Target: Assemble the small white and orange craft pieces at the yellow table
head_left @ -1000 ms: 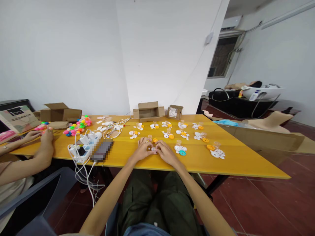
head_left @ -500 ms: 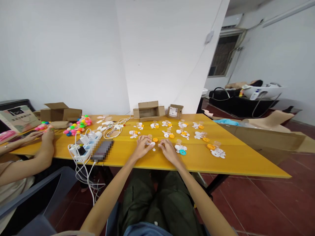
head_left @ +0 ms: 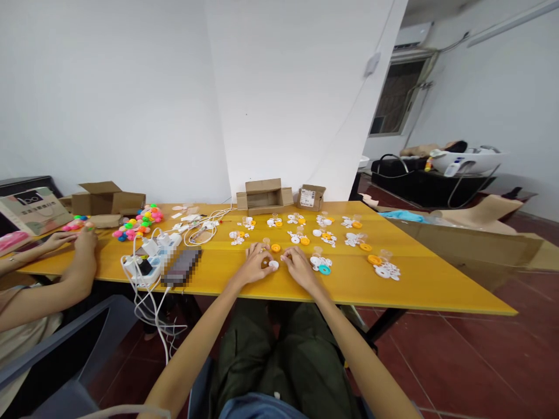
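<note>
My left hand (head_left: pixel 254 266) is low over the table with thumb and index finger closed at the edge of a small white plastic disc (head_left: pixel 273 265). Just right of it is my right hand (head_left: pixel 297 263), its fingertips pinched together; whatever they hold is too small to make out. An orange plastic ring (head_left: pixel 275 248) lies beyond the gap between both hands, with a clear plastic cup (head_left: pixel 266 241) beside it. Small white parts by my left fingers are partly hidden. To the right of my right hand lie white discs and a teal ring (head_left: pixel 324 270).
Several piles of white discs, orange rings (head_left: pixel 374 259) and clear cups are spread over the yellow table (head_left: pixel 419 294). Open cardboard boxes (head_left: pixel 264 198) stand at the back. Left are a power strip (head_left: pixel 152 267), cables, a dark pixelated device (head_left: pixel 181 267), colourful balls (head_left: pixel 140 224) and another person's arms (head_left: pixel 81 256).
My left hand has lowered slightly with the white disc, which now covers the spot where a smaller white piece showed. My right hand has hardly moved.
</note>
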`<state>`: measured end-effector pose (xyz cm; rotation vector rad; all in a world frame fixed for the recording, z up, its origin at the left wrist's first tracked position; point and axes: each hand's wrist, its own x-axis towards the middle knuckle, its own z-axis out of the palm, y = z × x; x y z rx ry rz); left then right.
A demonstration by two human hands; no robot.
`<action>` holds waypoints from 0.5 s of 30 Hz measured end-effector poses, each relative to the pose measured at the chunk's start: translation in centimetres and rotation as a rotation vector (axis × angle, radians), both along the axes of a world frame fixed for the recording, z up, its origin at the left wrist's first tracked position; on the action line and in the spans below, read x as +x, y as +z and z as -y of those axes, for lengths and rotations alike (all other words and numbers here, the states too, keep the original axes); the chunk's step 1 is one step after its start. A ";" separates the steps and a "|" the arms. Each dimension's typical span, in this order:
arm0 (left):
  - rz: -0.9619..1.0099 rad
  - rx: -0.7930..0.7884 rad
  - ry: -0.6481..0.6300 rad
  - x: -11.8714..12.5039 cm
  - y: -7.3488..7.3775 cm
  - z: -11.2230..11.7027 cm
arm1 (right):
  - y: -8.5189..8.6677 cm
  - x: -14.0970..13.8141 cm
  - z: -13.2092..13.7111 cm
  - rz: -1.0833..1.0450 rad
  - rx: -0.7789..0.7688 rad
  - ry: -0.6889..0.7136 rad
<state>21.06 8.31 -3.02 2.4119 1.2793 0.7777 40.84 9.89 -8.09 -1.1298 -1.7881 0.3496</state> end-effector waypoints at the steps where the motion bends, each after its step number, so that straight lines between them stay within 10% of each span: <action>1: 0.000 0.000 0.000 0.0 -0.1 0.0 | 0.0 0.0 0.0 -0.002 0.003 0.006; 15: 0.018 0.012 0.011 0.0 -0.4 -0.2 | 1.1 -0.5 1.1 0.096 -0.016 0.117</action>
